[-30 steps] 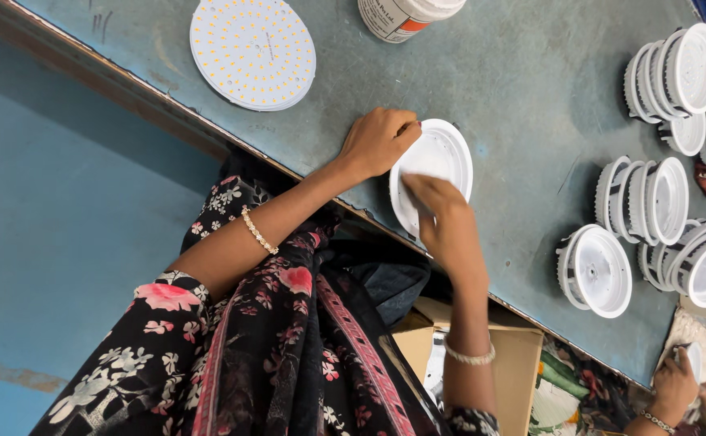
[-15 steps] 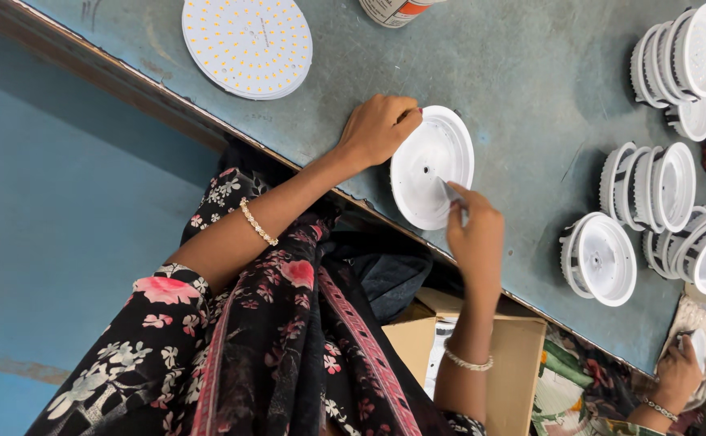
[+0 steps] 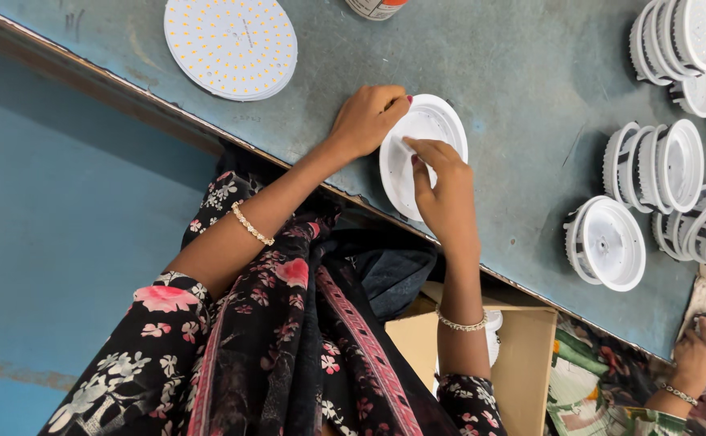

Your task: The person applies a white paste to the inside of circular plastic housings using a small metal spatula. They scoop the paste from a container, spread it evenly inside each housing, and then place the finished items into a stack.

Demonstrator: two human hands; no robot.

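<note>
A white round lamp housing (image 3: pixel 429 121) lies tilted at the near edge of the grey-blue table (image 3: pixel 514 73). My left hand (image 3: pixel 365 119) grips its rim on the left side. My right hand (image 3: pixel 443 190) reaches in from below, with thumb and forefinger pinched together over the middle of the housing. What they pinch is small and pale, and I cannot make it out. Both wrists wear thin bracelets.
A round white LED board (image 3: pixel 230 44) lies at the far left. Stacks of white housings (image 3: pixel 664 165) stand on the right, and one more housing (image 3: pixel 607 242) lies nearer. A can (image 3: pixel 377 6) stands at the top. A cardboard box (image 3: pixel 522 355) sits below the table. Another person's hand (image 3: pixel 700 347) is at the bottom right.
My right hand had drawn back off the housing's lower edge half a second ago. It is now back over the middle of the housing. My left hand stays on the rim.
</note>
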